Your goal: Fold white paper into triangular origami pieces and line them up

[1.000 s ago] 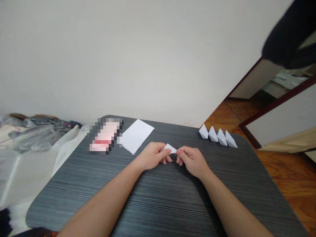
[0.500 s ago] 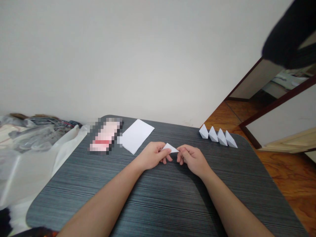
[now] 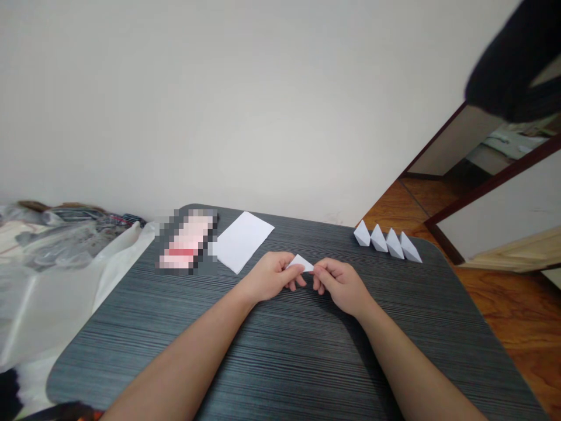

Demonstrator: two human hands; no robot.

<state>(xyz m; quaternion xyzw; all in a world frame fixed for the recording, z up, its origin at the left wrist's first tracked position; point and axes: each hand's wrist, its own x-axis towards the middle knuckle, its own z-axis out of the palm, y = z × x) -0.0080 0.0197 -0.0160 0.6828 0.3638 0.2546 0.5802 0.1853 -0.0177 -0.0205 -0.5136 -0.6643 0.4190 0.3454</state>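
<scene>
Currently held: small white folded paper triangle (image 3: pixel 300 263), between both hands over the table.
Left hand (image 3: pixel 269 278): fingers clamped on its left end.
Right hand (image 3: pixel 342 286): fingers pinched on its right tip.
Nearby: flat white rectangular paper sheet (image 3: pixel 241 241) left; four white folded paper wedges (image 3: pixel 388 243) in a row right, both on dark grey striped table (image 3: pixel 263 351).

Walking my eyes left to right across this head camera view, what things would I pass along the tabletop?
Plastic bags → blurred pink-and-red item → white paper sheet → left hand → folded white paper triangle → right hand → four folded paper wedges
</scene>
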